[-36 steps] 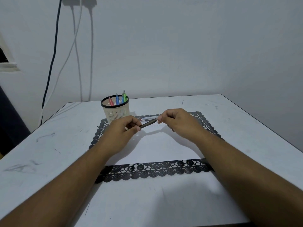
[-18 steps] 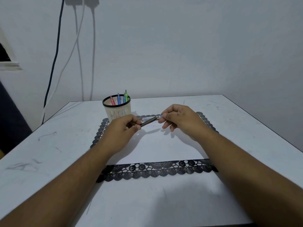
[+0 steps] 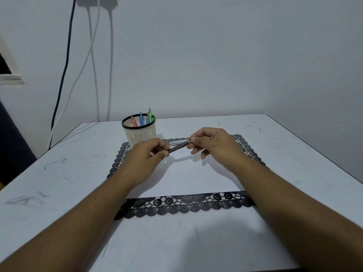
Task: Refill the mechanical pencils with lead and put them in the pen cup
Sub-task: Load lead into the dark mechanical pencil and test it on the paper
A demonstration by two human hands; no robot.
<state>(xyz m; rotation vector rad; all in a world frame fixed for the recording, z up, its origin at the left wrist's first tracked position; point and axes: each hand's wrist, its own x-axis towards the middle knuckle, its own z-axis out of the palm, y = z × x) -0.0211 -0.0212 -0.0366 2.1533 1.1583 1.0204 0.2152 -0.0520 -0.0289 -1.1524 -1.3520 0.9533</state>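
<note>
Dark mechanical pencil [image 3: 177,147] held mid-frame above the bench [image 3: 294,154]: left hand [image 3: 145,156] grip clamped on barrel, right hand [image 3: 211,143] pinching its end, lower fingers now uncurled. Probably cap work. Pen cup [image 3: 139,132] waiting upper left.

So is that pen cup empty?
No. The pen cup stands upright with three pencils in it: red, blue and green tops rise above its rim.

Two bare forearms, no sleeves in view, no watch, bracelet or band at either wrist. Left hand [image 3: 146,156] and right hand [image 3: 213,145] bare too, no gloves. No ring plainly seen on any finger. Short, plain fingernails, unpainted where visible.
</note>
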